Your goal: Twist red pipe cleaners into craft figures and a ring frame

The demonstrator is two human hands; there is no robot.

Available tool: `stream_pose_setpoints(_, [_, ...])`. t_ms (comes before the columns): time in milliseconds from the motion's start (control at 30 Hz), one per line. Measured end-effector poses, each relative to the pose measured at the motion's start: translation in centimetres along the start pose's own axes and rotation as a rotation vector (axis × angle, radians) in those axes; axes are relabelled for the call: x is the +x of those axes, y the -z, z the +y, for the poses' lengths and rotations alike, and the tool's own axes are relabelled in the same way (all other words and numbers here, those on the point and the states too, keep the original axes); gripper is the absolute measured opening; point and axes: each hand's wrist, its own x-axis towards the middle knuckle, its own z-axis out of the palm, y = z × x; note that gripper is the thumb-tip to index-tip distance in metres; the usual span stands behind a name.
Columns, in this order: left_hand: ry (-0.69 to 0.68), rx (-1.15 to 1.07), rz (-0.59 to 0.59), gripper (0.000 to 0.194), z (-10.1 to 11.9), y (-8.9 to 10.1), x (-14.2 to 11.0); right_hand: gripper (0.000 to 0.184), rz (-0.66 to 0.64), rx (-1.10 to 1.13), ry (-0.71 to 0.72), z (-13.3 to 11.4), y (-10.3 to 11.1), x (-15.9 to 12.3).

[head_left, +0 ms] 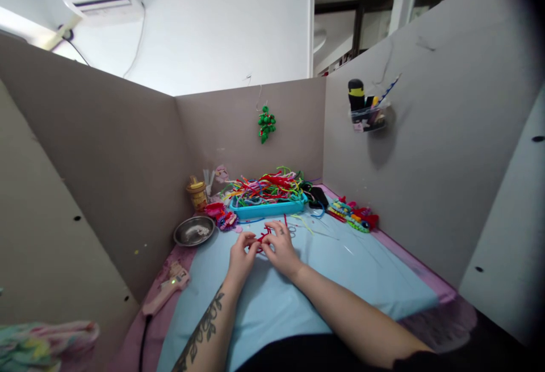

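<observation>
Red pipe cleaners (260, 237), bent into a small tangled shape, are pinched between my two hands above the blue table cover. My left hand (243, 255) grips their left side between thumb and forefinger. From the right, my right hand (279, 249) pinches the same piece, its fingers partly hiding it. One red end sticks up past my right fingers. Just behind that hand lie scissors (292, 230), with only their handle loops showing clearly. The exact form of the red piece is too small to make out.
A blue tray (268, 208) heaped with colourful pipe cleaners stands at the back. Left are a metal bowl (194, 232), a jar (197, 195) and a corded pink glue gun (168, 292). Finished fuzzy pieces (353, 214) lie right. Grey partitions (251, 156) enclose the table.
</observation>
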Motion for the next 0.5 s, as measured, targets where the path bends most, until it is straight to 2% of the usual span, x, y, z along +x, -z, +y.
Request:
stream_pose_setpoints(100, [0.03,0.038,-0.026,0.023,0.2,0.0,-0.1,0.011,-0.004,0.006,-0.004,0.2,-0.1,0.0])
stream_pose_setpoints(300, [-0.004,0.075,-0.024,0.022,0.0,0.0,-0.1,0.007,0.011,0.028,0.001,0.2,-0.2,0.0])
stream_pose_setpoints(500, [-0.117,0.278,-0.101,0.021,-0.8,0.2,-0.1,0.021,-0.012,0.033,0.09,0.0,0.0,0.0])
